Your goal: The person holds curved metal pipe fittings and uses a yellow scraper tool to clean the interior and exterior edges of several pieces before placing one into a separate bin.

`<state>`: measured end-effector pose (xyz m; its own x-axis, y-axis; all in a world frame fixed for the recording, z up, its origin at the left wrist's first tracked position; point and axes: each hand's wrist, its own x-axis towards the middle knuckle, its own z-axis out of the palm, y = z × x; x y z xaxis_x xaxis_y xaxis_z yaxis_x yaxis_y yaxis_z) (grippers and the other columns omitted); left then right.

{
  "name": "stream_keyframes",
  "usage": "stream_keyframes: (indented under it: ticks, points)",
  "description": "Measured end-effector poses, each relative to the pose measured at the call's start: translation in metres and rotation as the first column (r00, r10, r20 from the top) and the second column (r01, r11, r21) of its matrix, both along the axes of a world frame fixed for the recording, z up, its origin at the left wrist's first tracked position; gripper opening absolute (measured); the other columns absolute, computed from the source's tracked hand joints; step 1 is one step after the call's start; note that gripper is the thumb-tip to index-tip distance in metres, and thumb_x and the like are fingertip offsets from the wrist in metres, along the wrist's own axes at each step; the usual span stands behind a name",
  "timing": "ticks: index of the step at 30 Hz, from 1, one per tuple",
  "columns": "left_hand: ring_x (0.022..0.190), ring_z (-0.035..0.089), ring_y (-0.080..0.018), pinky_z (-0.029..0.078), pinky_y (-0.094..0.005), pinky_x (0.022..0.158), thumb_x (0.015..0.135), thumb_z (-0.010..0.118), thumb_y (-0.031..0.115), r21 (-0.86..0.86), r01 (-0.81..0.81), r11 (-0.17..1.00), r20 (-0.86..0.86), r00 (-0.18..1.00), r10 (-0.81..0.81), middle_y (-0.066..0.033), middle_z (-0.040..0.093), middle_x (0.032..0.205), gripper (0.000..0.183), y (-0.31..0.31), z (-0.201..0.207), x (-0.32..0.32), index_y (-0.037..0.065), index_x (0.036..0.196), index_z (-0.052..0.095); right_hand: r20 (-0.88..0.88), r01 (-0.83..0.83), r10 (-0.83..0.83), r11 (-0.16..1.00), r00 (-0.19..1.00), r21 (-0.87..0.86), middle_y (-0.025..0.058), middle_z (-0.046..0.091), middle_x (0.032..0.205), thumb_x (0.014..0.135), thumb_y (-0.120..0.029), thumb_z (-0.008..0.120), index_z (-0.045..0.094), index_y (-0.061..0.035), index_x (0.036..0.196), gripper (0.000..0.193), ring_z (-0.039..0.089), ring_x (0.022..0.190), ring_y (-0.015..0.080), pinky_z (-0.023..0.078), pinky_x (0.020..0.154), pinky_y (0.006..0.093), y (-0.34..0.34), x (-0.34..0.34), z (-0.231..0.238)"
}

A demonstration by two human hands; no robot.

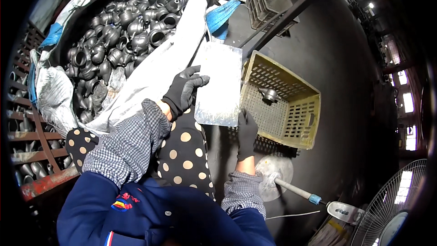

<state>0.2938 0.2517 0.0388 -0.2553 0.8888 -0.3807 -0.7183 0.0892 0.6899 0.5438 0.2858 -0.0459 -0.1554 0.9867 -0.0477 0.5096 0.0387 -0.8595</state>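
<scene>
Your left hand (183, 92) in its black glove rests on the left edge of a flat grey metal sheet (220, 83). The fingers are curled over the edge, so the hand is gripping it. Your right hand (247, 134), also gloved, holds the bottom right corner of the same sheet with its fingers closed around it. With one hand on each side, the sheet stays steady and does not tip.

The sheet sits between two things. On its left is a big white sack (150, 77), open at the top and full of dark metal pipe parts (127, 27). On its right, touching the sheet's edge, is a yellow plastic basket (291, 109) with holes in its walls. One dark pipe part (268, 94) lies alone inside the basket. The sheet leans like a little bridge or slide from the sack toward the basket.

Near your right arm, on the dark floor, lies a round metal disc on a long handle (291, 187). A fan (391, 209) stands at the bottom right.
</scene>
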Motion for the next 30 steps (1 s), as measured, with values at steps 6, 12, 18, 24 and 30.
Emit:
stream_keyframes:
  ticks: [6,12,18,24,30]
  points:
    - [0.102,0.062,-0.0212,0.053,-0.0327,0.090,0.087,0.063,-0.001,0.030,0.022,0.999,-0.047,0.999,-0.020,-0.0147,0.061,0.113,0.060,-0.002,0.005,0.002,-0.007,0.139,0.034,-0.071,0.074,-0.081,0.993,0.994,-0.091,0.0067,0.065,0.074,0.091,-0.026,0.059,0.069,-0.0004,0.102,0.029,0.061,0.070,0.0192,0.048,0.066,0.0335,-0.001,0.007,-0.027]
    - [0.108,0.060,-0.0190,0.051,-0.0296,0.090,0.086,0.067,0.005,0.015,0.046,0.999,-0.123,0.991,-0.044,-0.0162,0.058,0.119,0.066,-0.001,0.006,0.002,-0.008,0.141,0.031,-0.613,-0.060,-0.312,0.859,0.726,-0.508,-0.0067,0.055,0.076,0.098,-0.030,0.052,0.065,-0.0014,0.108,0.033,0.039,0.055,0.0008,0.029,0.047,0.0166,-0.015,-0.021,0.071]
    - [0.104,0.062,-0.0177,0.053,-0.0276,0.088,0.087,0.067,0.007,0.025,0.082,0.996,-0.144,0.987,-0.077,-0.0151,0.061,0.117,0.062,0.006,0.007,0.006,-0.009,0.139,0.035,-0.578,-0.196,-0.071,0.901,0.813,-0.387,-0.0077,0.053,0.077,0.090,-0.019,0.060,0.058,-0.0005,0.126,0.040,0.042,0.054,0.0020,0.032,0.043,0.0185,-0.002,-0.018,0.067]
    - [0.102,0.063,-0.0164,0.052,-0.0283,0.089,0.088,0.064,0.006,0.093,0.148,0.985,-0.037,0.989,-0.145,-0.0123,0.063,0.116,0.054,0.006,0.003,-0.007,-0.004,0.137,0.042,-0.595,-0.162,-0.101,0.914,0.797,-0.371,0.0006,0.061,0.085,0.090,-0.018,0.058,0.058,0.0032,0.121,0.037,0.051,0.060,0.0067,0.039,0.050,0.0209,0.002,-0.037,0.071]
    - [0.099,0.061,-0.0130,0.051,-0.0270,0.085,0.095,0.059,0.024,0.080,-0.006,0.997,-0.553,0.832,0.049,-0.0087,0.062,0.117,0.039,-0.029,0.000,-0.086,0.006,0.129,0.053,-0.648,-0.301,-0.032,0.867,0.761,-0.396,0.0096,0.065,0.103,0.091,-0.016,0.056,0.059,0.0041,0.115,0.032,0.063,0.089,0.0173,0.050,0.075,0.0274,0.004,-0.076,0.080]
